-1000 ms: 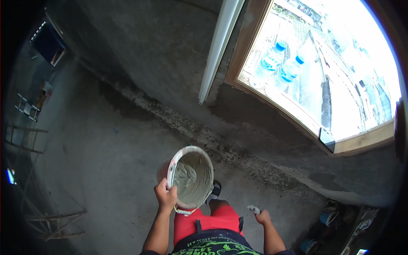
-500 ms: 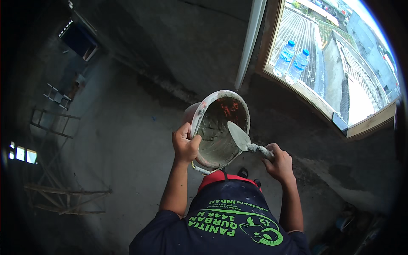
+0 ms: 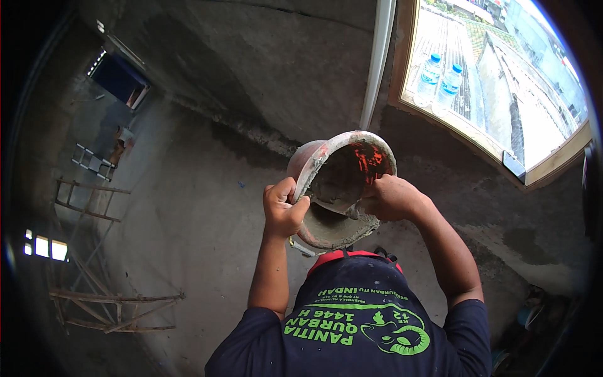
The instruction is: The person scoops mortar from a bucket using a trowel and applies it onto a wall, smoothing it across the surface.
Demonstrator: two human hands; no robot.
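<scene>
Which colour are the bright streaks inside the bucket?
Orange-red; the streaks inside the bucket show best in the head view.

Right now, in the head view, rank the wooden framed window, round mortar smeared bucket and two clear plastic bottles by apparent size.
Largest: window
Next: bucket
Smallest: both bottles, too alike to rank

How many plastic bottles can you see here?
2. Both stand side by side on the window ledge at upper right: the left bottle and, just right of it, the right bottle. The dark lower right corner could hide others.
</scene>
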